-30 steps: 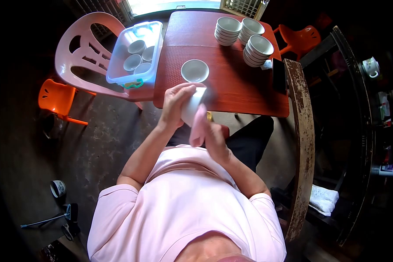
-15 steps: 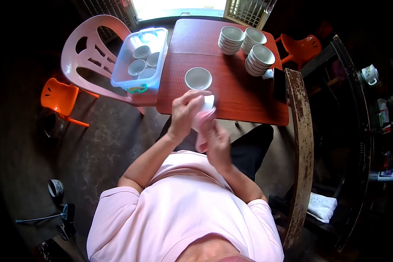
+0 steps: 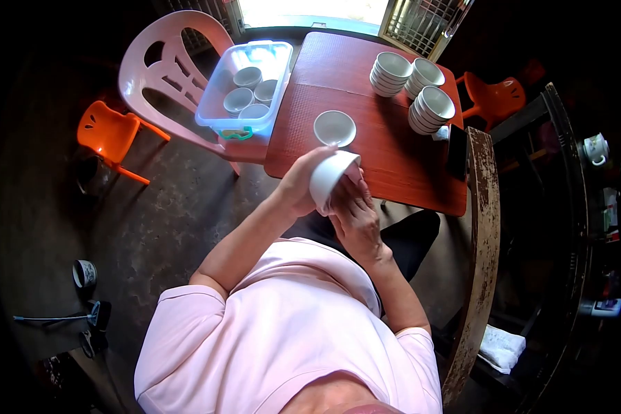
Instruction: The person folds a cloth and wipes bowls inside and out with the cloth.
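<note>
The left hand [image 3: 299, 182] clasps one tilted bowl [image 3: 329, 178] at the near edge of the table [image 3: 393, 162]; the right hand [image 3: 359, 218] meets its mouth, grip unclear. Just beyond stands a second bowl [image 3: 334, 128]; three bowl stacks [image 3: 388, 84] occupy the far right.

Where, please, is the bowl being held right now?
At the head view's middle, the held bowl is between the left hand and right hand, by the near edge of the red table.

Right fingers [image 3: 355, 203] partly hidden inside held bowl [image 3: 330, 178]; shirt [image 3: 290, 331] cut off below.
</note>
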